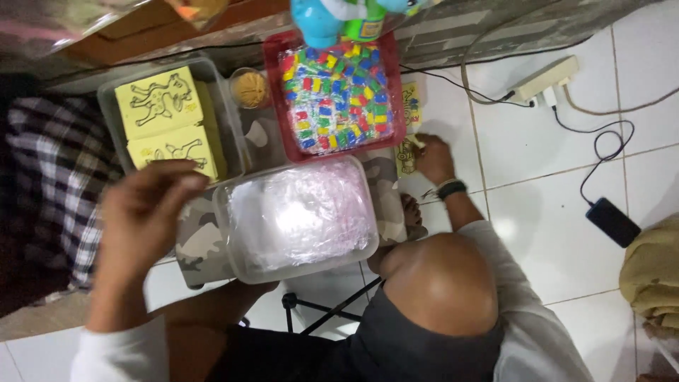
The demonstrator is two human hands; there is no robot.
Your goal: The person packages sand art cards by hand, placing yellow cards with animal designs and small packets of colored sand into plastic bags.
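Observation:
My left hand (145, 212) hovers, blurred, over the floor beside a clear tub (106, 106) of yellow cards printed with animal line drawings (159, 102). Its fingers are drawn together and nothing shows in them. My right hand (433, 159), with a dark band on the wrist, reaches down to the white tile floor and pinches the edge of a yellow card (404, 157). A second yellow card (412, 105) lies just beyond it. Between my hands sits a clear container of thin plastic bags (297, 219). Behind that is a red tray (272, 49) holding a bag of small colourful pieces (336, 95).
A small round cup of yellowish bands (250, 88) stands between tub and tray. Camouflage cloth (198, 247) lies under the containers and plaid cloth (56, 177) to the left. A power strip (544, 78), cables and a black phone (612, 221) lie to the right. My bent knee (438, 283) is below.

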